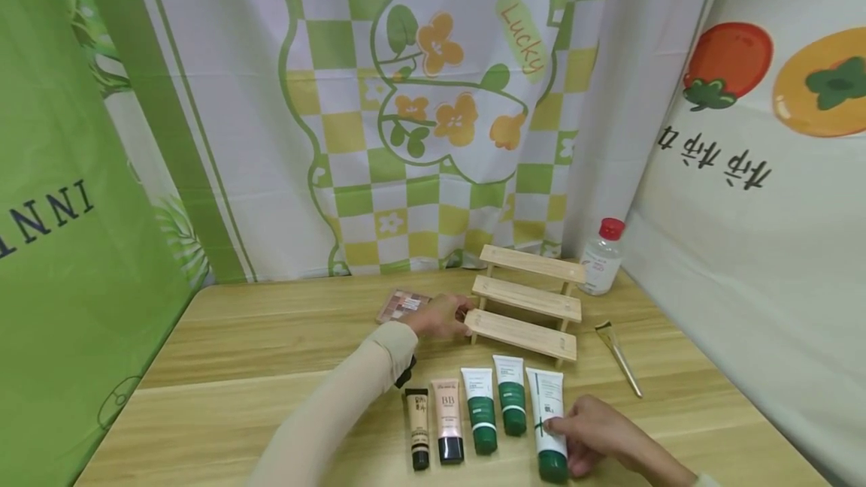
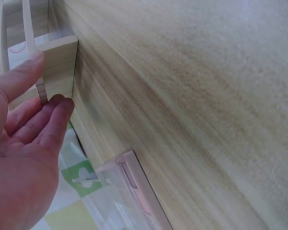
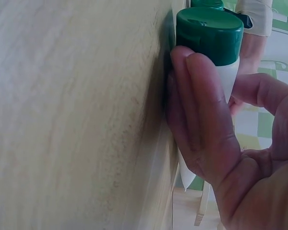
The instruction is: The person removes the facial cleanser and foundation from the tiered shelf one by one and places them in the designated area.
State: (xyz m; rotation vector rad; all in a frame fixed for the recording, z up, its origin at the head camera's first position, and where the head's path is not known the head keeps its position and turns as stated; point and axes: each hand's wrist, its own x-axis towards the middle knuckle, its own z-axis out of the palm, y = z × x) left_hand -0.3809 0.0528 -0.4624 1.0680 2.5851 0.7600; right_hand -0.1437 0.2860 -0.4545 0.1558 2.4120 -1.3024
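My left hand (image 1: pixel 443 316) pinches the left end of the lowest step of a three-tier wooden display stand (image 1: pixel 521 333). In the left wrist view the thumb lies on the step's edge, the fingers (image 2: pixel 53 120) beneath it. My right hand (image 1: pixel 598 431) grips a large white tube with a green cap (image 1: pixel 546 404), thumb on its face and fingers along its side. Left of that tube lie two smaller white-and-green tubes (image 1: pixel 512 395) (image 1: pixel 480 410), a pink BB cream tube (image 1: pixel 448 412) and a beige tube with a black cap (image 1: pixel 418 427).
An eyeshadow palette (image 1: pixel 399 305) lies behind my left hand. A clear bottle with a red cap (image 1: pixel 602 258) stands behind the stand's right end, and a brush (image 1: pixel 621 363) lies to its right. A black object (image 1: pixel 406 374) is partly hidden by my left sleeve. Curtains surround the wooden table (image 1: pixel 223 367).
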